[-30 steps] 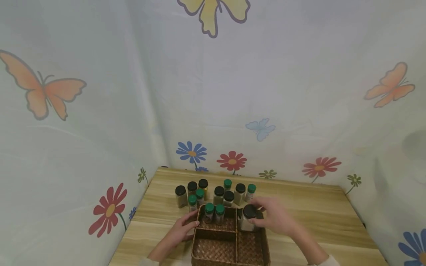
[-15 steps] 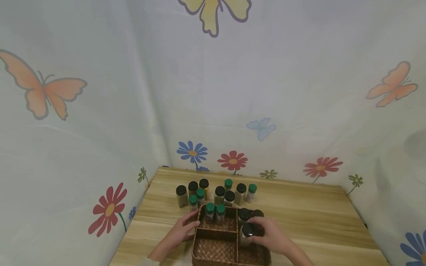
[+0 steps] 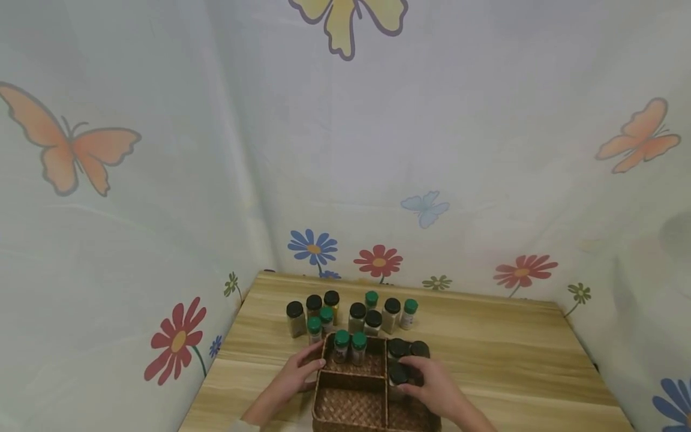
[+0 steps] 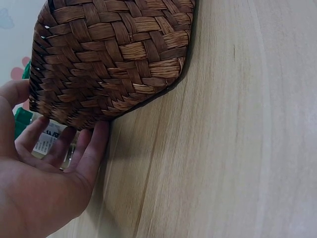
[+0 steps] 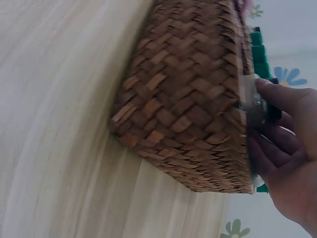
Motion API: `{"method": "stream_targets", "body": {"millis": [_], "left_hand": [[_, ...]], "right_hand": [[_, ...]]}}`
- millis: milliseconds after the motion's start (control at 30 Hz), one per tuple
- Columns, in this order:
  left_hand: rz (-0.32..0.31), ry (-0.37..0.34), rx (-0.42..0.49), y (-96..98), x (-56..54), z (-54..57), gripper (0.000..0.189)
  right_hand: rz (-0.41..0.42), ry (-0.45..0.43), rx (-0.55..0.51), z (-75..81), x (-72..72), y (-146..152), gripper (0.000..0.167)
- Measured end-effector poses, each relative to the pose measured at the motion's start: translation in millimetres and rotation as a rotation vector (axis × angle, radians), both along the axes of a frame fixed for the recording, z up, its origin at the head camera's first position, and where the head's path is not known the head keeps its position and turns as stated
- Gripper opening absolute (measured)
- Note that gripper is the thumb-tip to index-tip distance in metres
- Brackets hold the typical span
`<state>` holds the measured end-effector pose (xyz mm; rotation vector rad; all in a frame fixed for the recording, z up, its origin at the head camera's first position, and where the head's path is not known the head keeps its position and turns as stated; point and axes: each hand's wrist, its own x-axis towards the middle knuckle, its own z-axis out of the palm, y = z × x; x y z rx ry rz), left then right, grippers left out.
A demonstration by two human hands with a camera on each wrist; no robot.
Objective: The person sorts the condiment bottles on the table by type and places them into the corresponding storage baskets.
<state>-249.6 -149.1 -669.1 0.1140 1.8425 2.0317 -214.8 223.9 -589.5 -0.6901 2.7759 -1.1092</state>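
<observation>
In the head view my right hand (image 3: 436,387) holds a black-capped spice jar (image 3: 398,374) by its upper part. The jar stands inside the right compartment of a brown woven basket (image 3: 351,427), in front of two more black-capped jars (image 3: 408,348); its lower part is hidden. In the right wrist view thumb and fingers pinch the jar (image 5: 255,106) just over the basket wall (image 5: 183,94). My left hand (image 3: 294,375) grips the basket's back left corner, thumb at the rim and fingertips against the woven side (image 4: 114,54). Two green-capped jars (image 3: 349,347) stand in the back left compartment.
Behind the basket, several black-capped jars (image 3: 295,318) and green-capped jars (image 3: 408,314) stand upright on the wooden table (image 3: 496,342). The front left compartment (image 3: 351,405) shows its bare woven floor. A patterned curtain (image 3: 345,150) surrounds the table.
My right hand has brought the black-capped jar forward and down into the right compartment, uncovering the two jars behind it. The left hand keeps its place on the basket.
</observation>
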Motion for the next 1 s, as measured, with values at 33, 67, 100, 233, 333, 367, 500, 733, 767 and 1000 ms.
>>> {"method": "stream_targets", "body": {"millis": [33, 67, 100, 233, 333, 367, 500, 733, 767, 1000], "left_hand": [[0.002, -0.001, -0.001, -0.1, 0.1, 0.1, 0.063], [0.004, -0.005, -0.002, -0.1, 0.3, 0.1, 0.063], [0.006, -0.006, -0.004, -0.1, 0.5, 0.4, 0.063], [0.004, -0.009, -0.015, 0.6, 1.6, 1.4, 0.064], [0.000, -0.011, -0.013, 1.2, 1.9, 2.4, 0.064], [0.000, -0.010, -0.013, 1.2, 1.9, 2.8, 0.065], [0.004, -0.015, -0.020, 1.5, 2.1, 3.9, 0.065], [0.008, -0.005, -0.029, 0.5, 1.4, 2.9, 0.064], [0.007, -0.004, -0.030, 0.5, 1.3, 3.0, 0.064], [-0.002, -0.003, -0.033, 0.1, 0.9, 2.0, 0.065]], "right_hand": [[-0.004, 0.010, 0.010, -0.7, -0.2, -0.5, 0.047], [-0.007, 0.021, 0.024, -1.8, -0.6, -0.7, 0.047], [-0.010, 0.033, 0.039, -2.7, -0.8, -0.9, 0.048], [-0.015, 0.048, 0.076, -6.0, -1.4, -0.8, 0.047], [-0.014, 0.055, 0.081, -7.6, -1.6, -0.6, 0.047], [-0.014, 0.059, 0.082, -8.0, -1.8, -0.4, 0.047], [-0.009, 0.062, 0.085, -8.5, -2.0, -0.1, 0.048], [-0.031, 0.041, 0.081, -6.3, 1.1, -3.1, 0.049], [-0.033, 0.036, 0.079, -5.7, 1.7, -2.9, 0.049], [0.002, -0.036, 0.000, 7.6, 5.3, 7.1, 0.055]]}}
